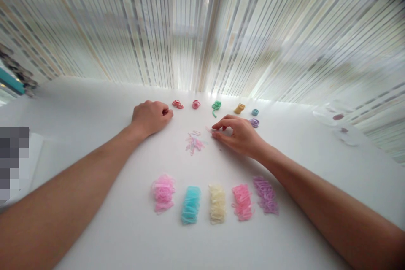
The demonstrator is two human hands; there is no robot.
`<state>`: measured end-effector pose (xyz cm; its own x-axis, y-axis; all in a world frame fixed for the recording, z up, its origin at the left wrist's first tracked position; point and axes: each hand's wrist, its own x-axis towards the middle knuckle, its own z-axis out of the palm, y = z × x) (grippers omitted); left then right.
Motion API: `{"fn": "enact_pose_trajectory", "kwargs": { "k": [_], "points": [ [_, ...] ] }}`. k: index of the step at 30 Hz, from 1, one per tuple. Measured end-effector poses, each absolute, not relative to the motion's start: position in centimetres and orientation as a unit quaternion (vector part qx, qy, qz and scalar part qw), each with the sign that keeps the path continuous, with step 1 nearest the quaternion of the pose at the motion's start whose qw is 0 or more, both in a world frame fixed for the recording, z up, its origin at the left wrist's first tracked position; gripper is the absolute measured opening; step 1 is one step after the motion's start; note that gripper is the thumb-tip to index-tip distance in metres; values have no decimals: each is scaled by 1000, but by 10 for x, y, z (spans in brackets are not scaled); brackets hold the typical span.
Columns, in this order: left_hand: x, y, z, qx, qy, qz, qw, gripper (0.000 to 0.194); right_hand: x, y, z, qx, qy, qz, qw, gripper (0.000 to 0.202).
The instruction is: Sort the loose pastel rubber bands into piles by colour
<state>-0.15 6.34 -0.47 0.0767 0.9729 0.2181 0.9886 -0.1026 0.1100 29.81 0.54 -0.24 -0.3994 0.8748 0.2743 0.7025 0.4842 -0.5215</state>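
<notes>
My left hand [152, 117] rests on the white table as a loose fist; its inside is hidden. My right hand [236, 133] has thumb and index finger nearly together over a thin, pale pinkish piece [209, 129], too small to name. Left of these fingertips lies a little pile of thin, glossy pastel pieces [195, 145], with a pale loop-shaped piece [196, 133] at its top. A coiled purple band [254, 123] sits just behind my right hand. Red bands [177, 104] lie just beyond my left fist.
Along the back are a pink coil [196, 104], a green one [216, 106], a yellow one [239, 109] and a blue one [255, 112]. Nearer are bundles of bands: light pink [163, 194], turquoise [191, 205], cream [217, 204], pink [242, 202], purple [265, 195]. A string curtain [190, 29] hangs behind.
</notes>
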Motion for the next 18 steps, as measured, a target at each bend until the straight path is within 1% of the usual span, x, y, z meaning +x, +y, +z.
{"fn": "enact_pose_trajectory", "kwargs": {
  "k": [8, 13, 18],
  "points": [
    [1, 63, -4, -729, -675, -107, 43, 38, 291, 10, -13, -470, -814, 157, 303, 9],
    [0, 64, -4, -729, -676, -103, 44, 39, 293, 11, -16, -466, -813, 162, 310, 10],
    [0, 65, -6, -730, -674, -106, 41, 39, 301, 16, -14, -500, -770, 194, 347, 17]
  ]
}}
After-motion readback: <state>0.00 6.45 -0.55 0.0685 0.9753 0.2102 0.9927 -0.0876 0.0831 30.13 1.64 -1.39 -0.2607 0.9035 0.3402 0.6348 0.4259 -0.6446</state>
